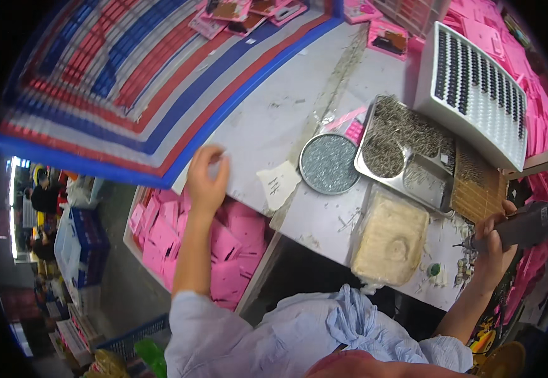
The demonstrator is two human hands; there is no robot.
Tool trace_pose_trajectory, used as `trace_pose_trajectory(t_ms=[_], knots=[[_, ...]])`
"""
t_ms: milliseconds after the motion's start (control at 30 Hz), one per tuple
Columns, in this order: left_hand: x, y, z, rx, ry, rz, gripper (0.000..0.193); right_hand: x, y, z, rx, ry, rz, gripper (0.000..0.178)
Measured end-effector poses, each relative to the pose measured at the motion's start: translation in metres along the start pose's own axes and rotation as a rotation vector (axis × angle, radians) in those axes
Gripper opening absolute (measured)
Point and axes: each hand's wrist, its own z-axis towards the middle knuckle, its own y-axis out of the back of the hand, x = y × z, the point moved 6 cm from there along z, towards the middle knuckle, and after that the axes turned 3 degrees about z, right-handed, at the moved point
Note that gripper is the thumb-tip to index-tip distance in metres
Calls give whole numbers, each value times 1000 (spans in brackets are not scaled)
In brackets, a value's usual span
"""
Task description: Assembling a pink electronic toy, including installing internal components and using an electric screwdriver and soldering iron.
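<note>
My left hand point(206, 183) is raised over the table's left edge, fingers curved and apart, with nothing visible in it. Under that forearm is a box of flat pink plastic parts point(230, 239). At the far right my right hand point(490, 244) grips a dark grey electric screwdriver point(525, 225), its thin bit pointing left over the table. Closest to the bit are a bamboo-like mat point(475, 186) and a beige block in clear plastic point(390, 238). Beyond the block sits a metal tray point(384, 179) heaped with small screws.
A round dish point(301, 165) of tiny silvery parts stands left of the tray. Behind it a white tray point(422, 91) holds rows of black pieces. A striped red, white and blue sheet point(179, 126) covers the far left. Pink parts point(532, 75) pile up along the right.
</note>
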Motion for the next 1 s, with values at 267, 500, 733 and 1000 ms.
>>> trace_pose_trajectory(t_ms=[267, 500, 733, 1000], knots=[[62, -249, 291, 293, -54, 396, 35, -7, 40, 7, -172, 8, -127, 68], [127, -332, 381, 161, 492, 529, 51, -8, 62, -6, -255, -30, -240, 68], [123, -329, 385, 198, 287, 611, 45, -9, 66, -5, -269, -5, -255, 68], [108, -264, 316, 143, -113, 459, 26, -6, 42, -3, -199, 39, -127, 63]])
